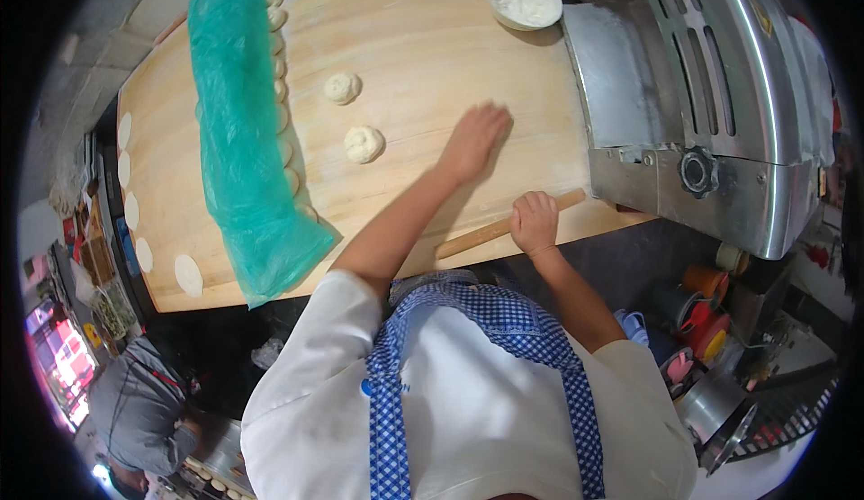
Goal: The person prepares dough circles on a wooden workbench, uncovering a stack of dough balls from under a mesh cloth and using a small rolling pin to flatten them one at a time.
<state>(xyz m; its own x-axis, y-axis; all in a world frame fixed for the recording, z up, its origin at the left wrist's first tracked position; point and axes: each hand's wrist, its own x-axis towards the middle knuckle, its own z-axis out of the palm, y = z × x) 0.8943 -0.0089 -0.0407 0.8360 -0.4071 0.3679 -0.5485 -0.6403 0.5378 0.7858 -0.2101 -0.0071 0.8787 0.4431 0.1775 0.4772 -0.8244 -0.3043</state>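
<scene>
My right hand point(535, 222) grips a wooden rolling pin point(476, 238) near the front edge of the wooden work board point(418, 34). Farther in, my left hand point(476, 141) is palm down over the board, its fingers stretched out and blurred; nothing shows in it, though the palm is hidden. To its left sit two lumps of dough, one nearer point(364, 144) and one farther back point(342, 88). A green plastic sheet point(236, 115) covers most of a row of dough pieces point(281, 117), whose right sides stick out.
A bowl of flour point(524, 0) stands at the back right. Beside it is a steel machine point(729, 169) with a black knob point(698, 172). Flat dough rounds point(188, 275) lie along the left edge. Another person point(138, 412) bends at the lower left. Pots point(715, 392) stand at the lower right.
</scene>
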